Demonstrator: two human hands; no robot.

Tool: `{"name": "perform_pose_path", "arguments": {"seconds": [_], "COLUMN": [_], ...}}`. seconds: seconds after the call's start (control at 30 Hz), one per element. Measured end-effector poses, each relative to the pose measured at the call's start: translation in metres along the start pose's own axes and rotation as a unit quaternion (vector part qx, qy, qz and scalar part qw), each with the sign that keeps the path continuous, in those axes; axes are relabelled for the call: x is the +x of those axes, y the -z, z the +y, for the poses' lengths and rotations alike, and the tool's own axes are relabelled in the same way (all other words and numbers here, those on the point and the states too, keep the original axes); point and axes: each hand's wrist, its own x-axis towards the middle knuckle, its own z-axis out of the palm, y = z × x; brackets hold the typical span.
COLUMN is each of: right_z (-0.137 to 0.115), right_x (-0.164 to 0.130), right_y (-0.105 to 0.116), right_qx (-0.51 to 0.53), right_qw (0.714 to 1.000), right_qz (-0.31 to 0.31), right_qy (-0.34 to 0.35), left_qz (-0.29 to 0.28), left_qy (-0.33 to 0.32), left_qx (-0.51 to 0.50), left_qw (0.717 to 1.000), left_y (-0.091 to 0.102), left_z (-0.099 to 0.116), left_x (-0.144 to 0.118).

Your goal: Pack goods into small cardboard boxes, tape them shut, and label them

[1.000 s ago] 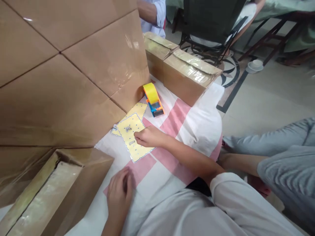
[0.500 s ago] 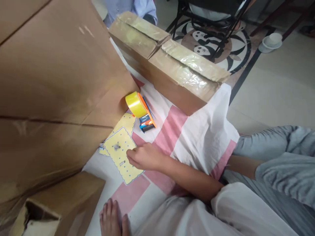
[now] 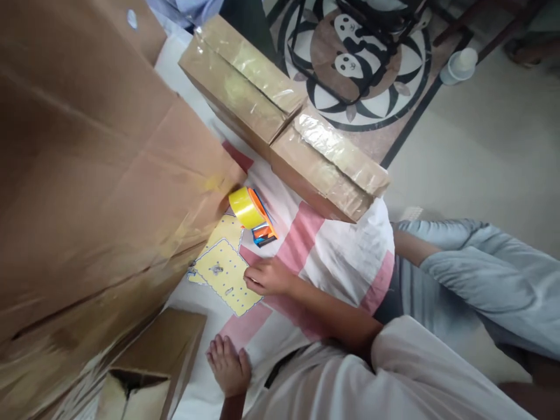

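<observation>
My right hand (image 3: 268,276) rests with curled fingers on the right edge of a yellow sheet (image 3: 225,274) dotted with small holes, which lies on a pink-and-white cloth (image 3: 345,256). Two small metal bits (image 3: 216,269) lie on the sheet, left of my fingers. Whether my fingertips pinch anything is hidden. My left hand (image 3: 228,366) lies flat on the cloth nearer to me, fingers spread, holding nothing. A yellow tape roll in an orange-and-blue dispenser (image 3: 252,214) lies just beyond the sheet.
A big brown cardboard box (image 3: 87,192) fills the left side. Two taped cartons (image 3: 284,131) stand behind the dispenser, and an opened carton (image 3: 149,373) sits at the lower left. Another person's grey-trousered legs (image 3: 472,280) lie to the right. The tiled floor holds chair legs and a white cup (image 3: 457,65).
The view has tilted down and swung left. My right hand stays on the yellow sheet's edge, and my left hand has slid slightly right on the cloth.
</observation>
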Motion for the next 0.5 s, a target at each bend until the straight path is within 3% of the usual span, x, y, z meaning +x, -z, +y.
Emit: {"name": "perform_pose_path", "arguments": {"seconds": [0.13, 0.23, 0.33, 0.5], "right_z": [0.002, 0.002, -0.001, -0.008], "right_x": [0.003, 0.004, 0.001, -0.014], "right_y": [0.002, 0.003, 0.006, 0.021], "right_qx": [0.01, 0.03, 0.042, 0.024], "right_qw": [0.999, 0.998, 0.996, 0.995], "right_qz": [-0.031, -0.05, -0.065, -0.093], "right_qy": [-0.019, -0.03, -0.048, -0.032], "left_qz": [-0.021, -0.09, -0.159, -0.174], "left_qy": [0.053, 0.063, 0.046, 0.05], "left_qx": [-0.012, 0.006, 0.028, 0.044], "left_qw": [0.998, 0.994, 0.986, 0.983], "left_y": [0.02, 0.037, 0.049, 0.055], "left_z": [0.028, 0.043, 0.049, 0.053], "left_x": [0.015, 0.026, 0.036, 0.044]}}
